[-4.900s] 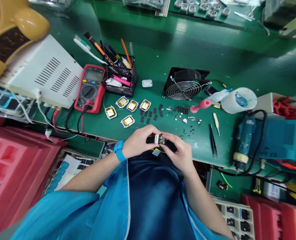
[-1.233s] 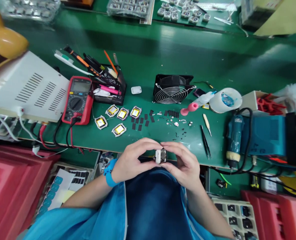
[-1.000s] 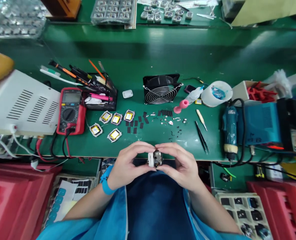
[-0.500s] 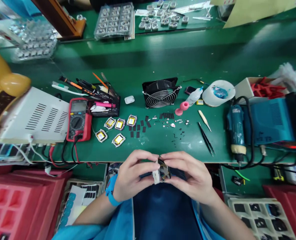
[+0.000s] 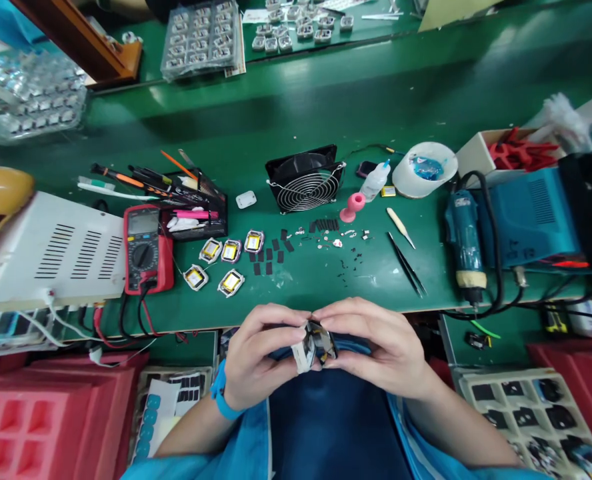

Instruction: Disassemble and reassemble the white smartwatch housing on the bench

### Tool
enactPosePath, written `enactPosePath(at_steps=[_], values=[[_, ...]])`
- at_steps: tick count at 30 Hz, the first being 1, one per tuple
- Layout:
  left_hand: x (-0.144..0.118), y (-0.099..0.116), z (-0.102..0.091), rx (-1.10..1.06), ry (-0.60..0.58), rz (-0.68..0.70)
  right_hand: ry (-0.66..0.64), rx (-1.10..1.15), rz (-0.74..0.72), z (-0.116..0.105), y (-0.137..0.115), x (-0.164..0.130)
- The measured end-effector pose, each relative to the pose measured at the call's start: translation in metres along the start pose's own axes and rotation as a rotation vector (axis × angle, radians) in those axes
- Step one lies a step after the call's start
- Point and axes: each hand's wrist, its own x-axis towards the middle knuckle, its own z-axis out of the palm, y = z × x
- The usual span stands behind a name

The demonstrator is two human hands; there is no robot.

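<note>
Green bench mat (image 5: 326, 113) crowded with multimeter (image 5: 144, 248), fan (image 5: 303, 179).

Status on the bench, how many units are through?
Done: cannot tell. In hand: left hand and right hand grip one small white-and-black module over the lap. Left, seemingly: five silver-framed yellow cells and loose black pads on the green bench.

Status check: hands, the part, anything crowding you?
Left hand and right hand pinch one small device between fingertips, held off the green bench. Nothing between the hands; battery cells lie beyond.
</note>
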Motion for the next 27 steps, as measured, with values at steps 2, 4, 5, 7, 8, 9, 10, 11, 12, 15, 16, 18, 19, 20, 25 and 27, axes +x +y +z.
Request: enactPosePath(at_steps=[2,4,5,7,8,9,10,11,12,15,16,18,19,20,25,27], values=[[0.0002,0.0006,0.0014,-0.009,0.011,-0.02,0.012,0.013,0.006,-0.0005,0.0006,-0.001],[0.0004,0.0008,0.0024,-0.018,0.013,-0.037,0.028,0.032,0.009,-0.0004,0.0016,-0.0022],[0.0004,0.0007,0.0027,-0.025,0.011,-0.038,0.035,0.041,0.009,-0.0003,0.0022,-0.0029],[0.0002,0.0004,0.0033,-0.042,0.011,-0.031,0.043,0.051,0.018,-0.0002,0.0031,-0.0041],[-0.0001,0.0003,0.0035,-0.051,0.012,-0.025,0.044,0.053,0.023,-0.0001,0.0033,-0.0045],[-0.0004,0.0001,0.0037,-0.059,0.014,-0.021,0.046,0.053,0.026,-0.0001,0.0033,-0.0047],[-0.0009,-0.0001,0.0039,-0.063,0.015,-0.022,0.048,0.052,0.029,-0.0001,0.0032,-0.0047],[-0.0013,-0.0002,0.0041,-0.063,0.014,-0.024,0.051,0.05,0.029,-0.0001,0.0029,-0.0046],[-0.0017,-0.0002,0.0043,-0.061,0.012,-0.028,0.051,0.048,0.027,-0.0001,0.0027,-0.0044],[-0.0027,-0.0002,0.0046,-0.056,0.009,-0.041,0.044,0.043,0.024,0.0001,0.0021,-0.0036],[-0.0029,-0.0002,0.0047,-0.056,0.011,-0.043,0.042,0.042,0.027,0.0002,0.0021,-0.0035],[-0.0031,-0.0003,0.0047,-0.054,0.018,-0.049,0.044,0.043,0.035,0.0006,0.0023,-0.0033],[-0.0032,-0.0004,0.0046,-0.052,0.021,-0.049,0.047,0.045,0.036,0.0008,0.0025,-0.0034],[-0.0032,-0.0005,0.0046,-0.052,0.022,-0.047,0.049,0.047,0.035,0.0009,0.0028,-0.0035],[-0.0025,-0.0009,0.0041,-0.044,0.014,-0.029,0.051,0.051,0.04,0.0011,0.0034,-0.004],[-0.0021,-0.0006,0.0039,-0.031,0.016,-0.03,0.057,0.051,0.049,0.0013,0.0036,-0.0044]])
